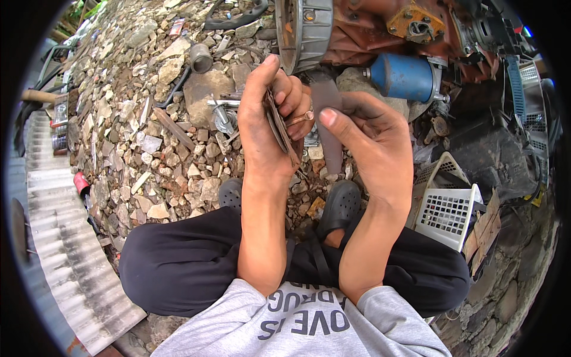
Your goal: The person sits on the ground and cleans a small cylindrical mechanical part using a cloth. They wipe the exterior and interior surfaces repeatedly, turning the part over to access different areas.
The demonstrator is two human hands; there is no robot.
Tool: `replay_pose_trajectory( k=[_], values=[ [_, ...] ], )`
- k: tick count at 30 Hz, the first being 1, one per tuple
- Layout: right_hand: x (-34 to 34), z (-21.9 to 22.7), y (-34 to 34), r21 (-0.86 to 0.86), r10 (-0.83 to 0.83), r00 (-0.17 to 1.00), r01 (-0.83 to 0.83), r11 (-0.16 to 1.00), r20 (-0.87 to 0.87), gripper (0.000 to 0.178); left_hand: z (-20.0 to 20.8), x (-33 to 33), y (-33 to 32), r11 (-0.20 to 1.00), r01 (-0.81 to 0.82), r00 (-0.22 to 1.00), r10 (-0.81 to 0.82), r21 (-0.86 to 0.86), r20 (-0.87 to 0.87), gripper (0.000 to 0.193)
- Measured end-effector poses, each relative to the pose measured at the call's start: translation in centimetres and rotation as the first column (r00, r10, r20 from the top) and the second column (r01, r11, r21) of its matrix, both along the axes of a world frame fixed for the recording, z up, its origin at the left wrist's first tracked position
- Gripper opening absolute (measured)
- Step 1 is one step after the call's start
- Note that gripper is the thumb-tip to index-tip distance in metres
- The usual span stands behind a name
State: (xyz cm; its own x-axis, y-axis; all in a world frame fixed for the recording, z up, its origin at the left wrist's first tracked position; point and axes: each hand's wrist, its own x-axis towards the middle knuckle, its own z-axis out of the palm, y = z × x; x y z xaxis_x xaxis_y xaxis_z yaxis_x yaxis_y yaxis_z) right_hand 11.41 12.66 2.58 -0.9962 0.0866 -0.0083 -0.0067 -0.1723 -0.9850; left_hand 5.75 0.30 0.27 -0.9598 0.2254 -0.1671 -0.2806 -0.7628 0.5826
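My left hand [262, 113] is raised in front of me, its fingers curled round a small copper-coloured metal piece [301, 118] with a round end. Thin, dark brown, ragged-edged flat pieces [278, 126] lie against the same palm; what they are I cannot tell. Close by on the right, my right hand [377, 140] pinches a long grey-brown strip that looks like sandpaper [327, 134] between thumb and fingers. The strip hangs down beside the copper-coloured piece; whether the two touch is unclear. Part of the metal piece is hidden inside my left fingers.
Loose stones [157, 146] cover the ground. Ahead stands a large reddish-brown machine [369, 33] with a blue cylinder [401, 77]. A metal cup-shaped part [201, 58] lies on the stones. White plastic crates [443, 211] sit right, corrugated sheeting [65, 244] left.
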Motion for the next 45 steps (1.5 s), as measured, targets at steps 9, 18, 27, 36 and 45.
replay_pose_trajectory(
  k=[9, 18, 27, 36, 45],
  values=[
    [-0.7, -0.9, -0.7, 0.256, 0.059, 0.998, -0.066, 0.964, 0.034, 0.017, -0.4, 0.0, -0.5, 1.0, 0.014, 0.999, -0.014, -0.011, 0.041, 0.041],
    [-1.5, -3.5, -2.1, 0.237, 0.003, 0.998, 0.012, 0.971, -0.064, 0.018, -0.3, -0.5, -1.3, 0.99, 0.059, 0.996, -0.049, -0.128, 0.081, 0.04],
    [-1.6, -2.6, -1.7, 0.377, 0.036, 0.989, 0.02, 0.926, -0.141, 0.015, -0.9, -0.3, -1.0, 0.986, 0.075, 0.988, -0.053, -0.147, 0.148, 0.038],
    [-1.6, -1.9, -1.6, 0.346, 0.045, 0.998, -0.026, 0.938, -0.046, 0.015, -1.2, -0.2, -0.5, 0.992, 0.022, 0.982, 0.003, -0.128, 0.19, 0.038],
    [-2.2, -4.1, -2.3, 0.494, -0.047, 0.971, 0.161, 0.854, -0.235, 0.021, -0.9, -0.3, -0.5, 0.981, 0.021, 0.982, 0.016, -0.192, 0.189, 0.039]
  ],
)
